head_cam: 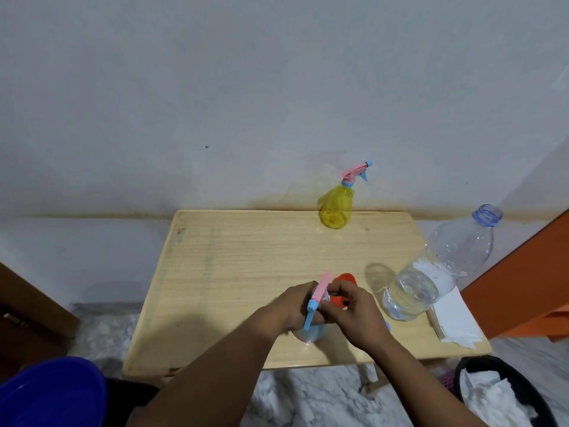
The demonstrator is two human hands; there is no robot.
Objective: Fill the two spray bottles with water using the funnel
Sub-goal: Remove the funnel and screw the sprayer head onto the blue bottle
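A pale blue spray bottle [309, 333] stands near the table's front edge. My left hand [295, 306] grips its neck, and my right hand [357, 315] holds its pink and blue spray head [320, 289] at the top. The orange funnel [346, 280] lies just behind my hands, partly hidden by the fingers. A yellow spray bottle [337, 208] with a pink and blue head stands at the table's far edge. A large clear water bottle [440, 269], uncapped and partly filled, stands to the right.
The wooden table [231, 272] stands against a pale wall. White tissues [452, 322] lie at its right front corner. A blue basin [52, 392] sits on the floor at lower left, a black bin [505, 392] at lower right, and an orange surface [529, 282] at right.
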